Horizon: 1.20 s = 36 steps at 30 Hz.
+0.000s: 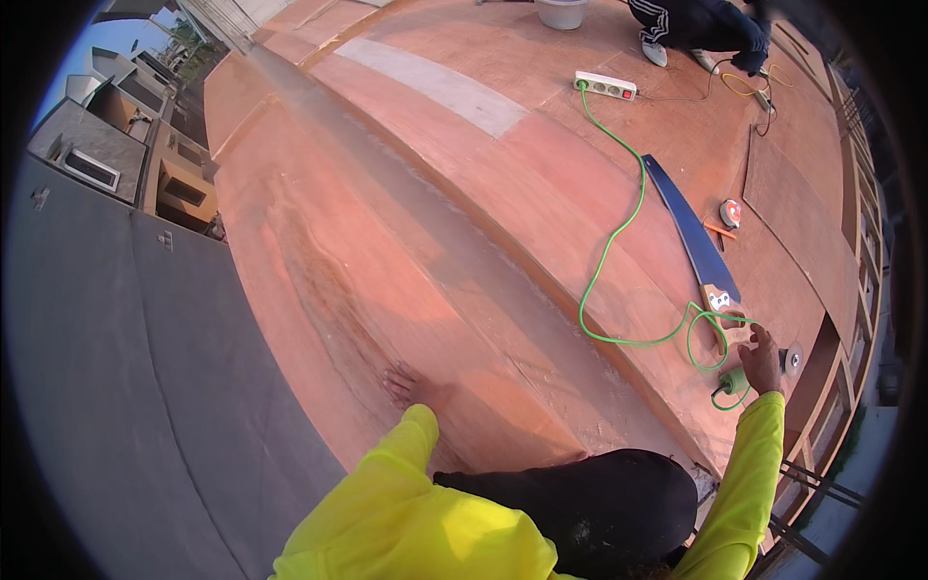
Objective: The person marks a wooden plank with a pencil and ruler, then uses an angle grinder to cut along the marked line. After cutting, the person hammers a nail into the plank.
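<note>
My left hand (401, 388) lies with fingers spread on a reddish plywood panel (329, 290), touching its surface. On the right, my right hand (762, 360) has its fingers closed around a thin green cable (609, 253) at the fingertips. Below and beside that hand is an angle grinder with a green body (735, 380); its round disc (794, 360) shows to the right, and the hand hides its middle. A hand saw (694, 230) with a dark blue blade and wooden handle lies just beyond, with cable crossing its handle.
The cable runs to a white power strip (606, 86). A tape measure (731, 214) and an orange tool (720, 231) lie right of the saw. Another person (701, 34) crouches at the back near a white bucket (562, 13). An open wooden frame (839, 387) borders the right edge.
</note>
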Each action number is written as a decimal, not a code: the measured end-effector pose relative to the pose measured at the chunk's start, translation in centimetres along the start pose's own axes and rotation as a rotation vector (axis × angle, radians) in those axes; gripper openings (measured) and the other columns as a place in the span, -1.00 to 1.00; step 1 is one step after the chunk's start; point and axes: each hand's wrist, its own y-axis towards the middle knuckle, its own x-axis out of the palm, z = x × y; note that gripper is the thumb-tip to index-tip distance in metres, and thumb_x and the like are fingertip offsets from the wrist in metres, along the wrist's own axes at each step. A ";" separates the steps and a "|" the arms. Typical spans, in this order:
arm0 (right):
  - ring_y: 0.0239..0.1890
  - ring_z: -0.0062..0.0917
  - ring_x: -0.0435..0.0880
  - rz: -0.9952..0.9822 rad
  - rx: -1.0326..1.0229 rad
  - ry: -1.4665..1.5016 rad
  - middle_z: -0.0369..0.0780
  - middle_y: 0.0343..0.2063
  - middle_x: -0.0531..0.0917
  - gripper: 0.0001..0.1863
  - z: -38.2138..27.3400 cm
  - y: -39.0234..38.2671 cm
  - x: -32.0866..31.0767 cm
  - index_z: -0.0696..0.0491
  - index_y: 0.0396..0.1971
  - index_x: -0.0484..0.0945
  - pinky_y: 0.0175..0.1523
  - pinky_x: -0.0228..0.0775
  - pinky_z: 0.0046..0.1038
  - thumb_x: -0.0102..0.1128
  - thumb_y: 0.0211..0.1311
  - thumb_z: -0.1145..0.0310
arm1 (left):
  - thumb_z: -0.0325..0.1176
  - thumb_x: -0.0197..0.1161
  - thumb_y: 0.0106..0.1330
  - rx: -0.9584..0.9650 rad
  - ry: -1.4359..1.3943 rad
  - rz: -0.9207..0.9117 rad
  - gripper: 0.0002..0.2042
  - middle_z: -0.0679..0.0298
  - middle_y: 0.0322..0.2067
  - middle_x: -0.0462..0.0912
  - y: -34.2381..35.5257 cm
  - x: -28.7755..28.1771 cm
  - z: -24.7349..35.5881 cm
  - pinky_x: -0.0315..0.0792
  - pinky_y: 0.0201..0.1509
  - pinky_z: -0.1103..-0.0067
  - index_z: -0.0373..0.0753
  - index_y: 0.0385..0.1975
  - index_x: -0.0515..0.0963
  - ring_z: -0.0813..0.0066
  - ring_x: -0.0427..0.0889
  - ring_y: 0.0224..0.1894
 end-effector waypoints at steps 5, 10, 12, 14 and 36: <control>0.06 -0.08 0.61 -0.005 0.000 -0.127 0.01 0.00 0.60 -0.41 -1.4 -2.8 -8.1 0.18 0.19 0.45 0.08 0.50 -0.19 0.29 0.08 0.53 | 0.19 0.60 -0.21 -0.029 0.027 0.019 0.50 -0.22 0.51 -0.57 -0.1 0.3 0.0 -0.21 0.50 -0.18 -0.24 0.51 -0.52 -0.23 -0.58 0.56; 0.01 -0.12 0.62 0.001 0.016 -0.287 -0.01 -0.06 0.59 -0.42 1.3 -3.6 -15.9 0.19 0.19 0.45 0.05 0.49 -0.20 0.23 0.07 0.56 | 0.23 0.60 -0.19 -0.010 0.012 -0.016 0.53 -0.24 0.49 -0.67 -0.5 -0.8 0.8 -0.32 0.46 -0.28 -0.27 0.49 -0.59 -0.27 -0.66 0.54; 0.02 -0.14 0.61 -0.019 0.017 -0.341 -0.02 -0.05 0.58 -0.37 2.0 -1.2 -17.5 0.19 0.22 0.43 0.05 0.49 -0.23 0.25 0.04 0.57 | 0.25 0.60 -0.20 -0.029 0.004 -0.043 0.54 -0.25 0.48 -0.68 0.0 -0.1 0.3 -0.33 0.46 -0.29 -0.28 0.49 -0.59 -0.30 -0.68 0.53; -0.01 -0.14 0.62 -0.012 -0.026 -0.349 -0.03 -0.05 0.58 -0.35 0.8 1.4 -19.0 0.17 0.23 0.43 0.05 0.49 -0.23 0.26 0.02 0.58 | 0.26 0.59 -0.18 -0.040 0.031 -0.055 0.52 -0.25 0.50 -0.60 0.8 0.9 0.2 -0.26 0.46 -0.28 -0.30 0.50 -0.53 -0.31 -0.61 0.54; -0.05 -0.08 0.66 -0.800 -0.710 -0.144 0.00 0.02 0.57 -0.41 -42.6 19.5 10.9 0.09 0.28 0.35 0.06 0.54 -0.12 0.28 0.28 0.30 | 0.23 0.62 -0.24 -0.039 0.012 -0.230 0.57 -0.41 0.45 -0.61 1.3 -0.8 -1.0 -0.32 0.47 -0.27 -0.41 0.47 -0.55 -0.45 -0.65 0.50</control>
